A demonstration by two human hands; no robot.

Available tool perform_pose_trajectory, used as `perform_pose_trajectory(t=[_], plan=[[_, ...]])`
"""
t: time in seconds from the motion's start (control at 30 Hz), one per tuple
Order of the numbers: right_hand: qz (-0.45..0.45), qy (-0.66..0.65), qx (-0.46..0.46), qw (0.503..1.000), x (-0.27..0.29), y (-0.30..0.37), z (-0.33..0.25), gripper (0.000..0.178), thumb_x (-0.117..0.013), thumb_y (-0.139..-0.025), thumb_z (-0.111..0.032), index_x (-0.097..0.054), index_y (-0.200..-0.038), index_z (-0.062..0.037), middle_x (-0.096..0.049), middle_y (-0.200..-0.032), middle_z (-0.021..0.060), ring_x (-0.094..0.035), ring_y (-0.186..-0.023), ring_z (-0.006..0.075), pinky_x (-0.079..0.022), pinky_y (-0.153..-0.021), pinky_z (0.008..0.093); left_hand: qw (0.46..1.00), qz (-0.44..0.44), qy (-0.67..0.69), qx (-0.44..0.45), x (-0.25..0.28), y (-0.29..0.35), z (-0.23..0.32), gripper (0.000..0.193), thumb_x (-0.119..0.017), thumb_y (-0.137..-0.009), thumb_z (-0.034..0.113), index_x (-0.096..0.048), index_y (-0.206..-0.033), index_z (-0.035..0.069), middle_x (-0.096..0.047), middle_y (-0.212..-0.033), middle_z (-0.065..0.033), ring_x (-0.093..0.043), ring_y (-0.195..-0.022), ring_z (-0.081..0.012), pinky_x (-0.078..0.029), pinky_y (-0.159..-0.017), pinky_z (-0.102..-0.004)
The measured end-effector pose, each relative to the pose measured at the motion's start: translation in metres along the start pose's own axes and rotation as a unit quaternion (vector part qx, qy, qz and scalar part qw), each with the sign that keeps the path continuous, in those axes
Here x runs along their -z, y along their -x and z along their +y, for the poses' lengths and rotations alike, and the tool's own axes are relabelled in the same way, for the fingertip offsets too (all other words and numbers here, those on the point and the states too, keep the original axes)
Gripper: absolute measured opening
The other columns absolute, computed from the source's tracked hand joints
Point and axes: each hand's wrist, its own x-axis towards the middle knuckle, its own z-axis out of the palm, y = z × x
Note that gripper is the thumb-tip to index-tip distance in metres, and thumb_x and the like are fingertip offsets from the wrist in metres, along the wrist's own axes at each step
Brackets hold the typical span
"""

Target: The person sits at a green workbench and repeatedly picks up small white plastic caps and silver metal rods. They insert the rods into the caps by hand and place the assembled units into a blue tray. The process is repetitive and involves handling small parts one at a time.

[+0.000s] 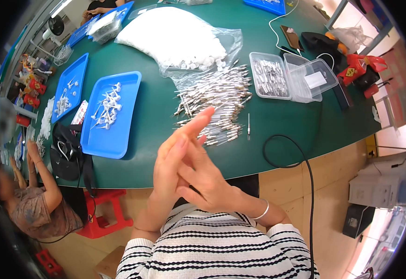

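Note:
In front of my striped top, my left hand (166, 162) and my right hand (208, 183) are pressed against each other. The left fingers are stretched out, pointing up and to the right. My right fingers lie partly hidden against the left hand; no object shows between them, though the space between the palms is hidden. Just beyond the fingertips a heap of slim silvery-white rods (217, 95) covers the green table (158, 100). One single rod (248, 126) lies apart, right of the heap. More rods fill a clear plastic box (270, 76).
Behind the heap lies a clear bag of small white caps (170, 37). Left are blue trays (114, 146) with white stemmed parts, and a black bag (66, 156). At right are a clear lid (312, 81), a black cable (308, 186) and red tools (356, 67). A co-worker (45, 209) sits left.

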Motion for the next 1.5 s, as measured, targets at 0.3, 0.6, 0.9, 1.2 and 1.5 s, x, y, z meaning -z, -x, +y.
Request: perform_pose_trajectory(t=[0.3,0.6,0.9,1.2,1.5], plan=[[0.041,-0.041,-0.182,0.982,0.052,0.065,0.012,0.041,-0.065,-0.079,-0.001,-0.061,-0.12,-0.0043,-0.053,-0.129,0.0162,-0.063,-0.102,0.0269,-0.052,-0.082,0.0329,0.804,-0.029,-0.509,-0.306,-0.013,-0.206,-0.031,0.009,-0.066,-0.083,0.012,-0.072,-0.087,0.009,-0.067,-0.079,-0.0026,-0.057,-0.082,-0.0194,-0.043,-0.076,-0.0354],[0.116,-0.044,-0.244,0.962,0.071,0.078,0.028,0.027,-0.059,-0.084,0.005,-0.064,-0.109,-0.0008,-0.067,-0.099,0.0125,-0.066,-0.084,0.02,-0.052,-0.075,0.0285,0.491,-0.085,-0.838,-0.224,-0.03,-0.302,-0.11,0.017,-0.072,-0.073,0.026,-0.072,-0.071,0.01,-0.067,-0.073,-0.0048,-0.059,-0.086,-0.0227,-0.038,-0.08,-0.0397],[0.09,-0.044,-0.25,0.963,0.058,0.086,0.027,0.023,-0.057,-0.085,0.006,-0.064,-0.107,-0.0001,-0.067,-0.097,0.0121,-0.066,-0.083,0.0201,-0.053,-0.074,0.0282,0.583,-0.082,-0.793,-0.158,-0.028,-0.306,-0.124,0.008,-0.066,-0.071,0.014,-0.069,-0.069,0.007,-0.068,-0.075,-0.0139,-0.065,-0.081,-0.0291,-0.038,-0.08,-0.0417],[0.088,-0.03,-0.276,0.957,0.063,0.081,0.015,0.025,-0.058,-0.087,0.004,-0.064,-0.11,-0.0006,-0.068,-0.095,0.0117,-0.066,-0.081,0.0193,-0.052,-0.073,0.0276,0.833,0.03,-0.537,-0.126,-0.02,-0.299,-0.063,0.028,-0.067,-0.077,0.032,-0.072,-0.082,0.005,-0.069,-0.074,-0.0103,-0.064,-0.069,-0.0175,-0.043,-0.071,-0.0323],[0.272,-0.238,-0.242,0.901,0.045,0.028,0.029,0.041,-0.061,-0.089,-0.002,-0.048,-0.128,-0.0002,-0.061,-0.109,0.0115,-0.06,-0.088,0.0137,-0.05,-0.079,0.0258,0.991,0.059,0.122,0.019,0.017,-0.088,-0.043,0.014,-0.06,-0.089,0.013,-0.062,-0.092,-0.001,-0.062,-0.077,-0.0034,-0.054,-0.072,-0.0092,-0.043,-0.067,-0.0226]])
